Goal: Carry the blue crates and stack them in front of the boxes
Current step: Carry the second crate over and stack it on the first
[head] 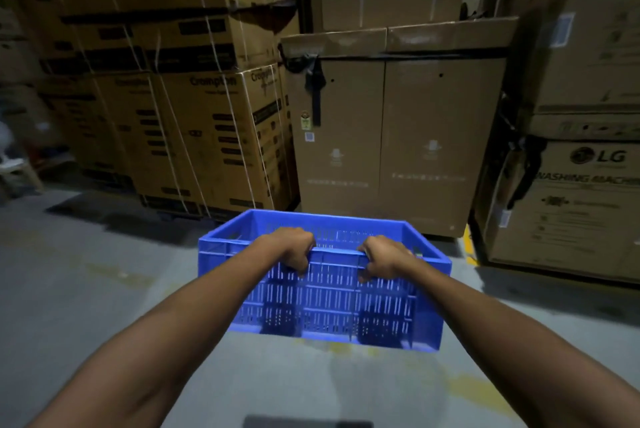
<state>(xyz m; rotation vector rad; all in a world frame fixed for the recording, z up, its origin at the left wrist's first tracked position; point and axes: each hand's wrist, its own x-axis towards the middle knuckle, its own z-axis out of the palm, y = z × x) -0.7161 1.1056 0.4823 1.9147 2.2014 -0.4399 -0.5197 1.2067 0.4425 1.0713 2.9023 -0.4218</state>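
**Two Hands, One Blue Crate**

While both arms reach out in front, a person holds a blue crate (325, 285) by its near top edge. Left hand (294, 249) is curled tight over that edge, with the fingers hooked down inside and the thumb on the outer wall. Right hand (381, 258) grips the same edge just beside it, closed the same way. Both hands are near the middle of the edge, with a small gap between them.

No load shows inside the crate, as far as the view goes. Its walls are full of little slots. It hangs low over the grey floor (104, 289), and a dark shadow lies under it. If it touches the floor, I cannot tell.

Right behind the crate stands a tall plain brown box (398, 137) with a black strap hanging down its left side. To the left is a big stack of cartons (194, 137) tied with white string, and one has the word "Crompton" on it. To the right is a washing machine box (571, 206) with "LG" printed on it. Yellow marks show on the floor near the crate.
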